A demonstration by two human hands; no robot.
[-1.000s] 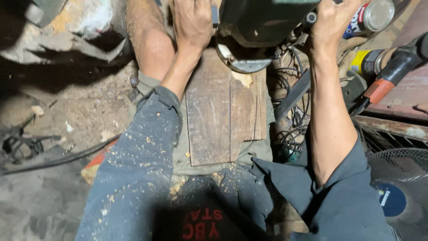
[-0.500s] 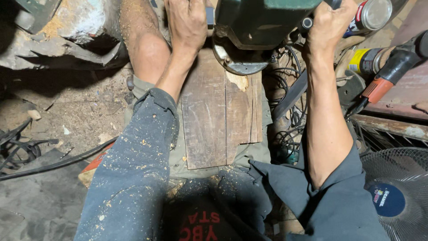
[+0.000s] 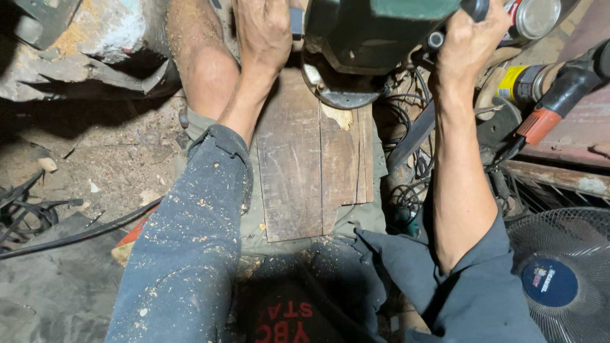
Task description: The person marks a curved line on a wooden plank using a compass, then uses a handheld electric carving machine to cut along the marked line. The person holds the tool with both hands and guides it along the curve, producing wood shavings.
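- Since the earlier frames little has shifted: both hands keep the same hold and the view has crept slightly closer.
- I see my left hand wrapped tight around the left grip of the green power tool.
- My right hand is clamped on its right handle.
- That tool sits on the far end of the wooden board, which lies across my lap.
- A fan stands at lower right, spray cans beyond.
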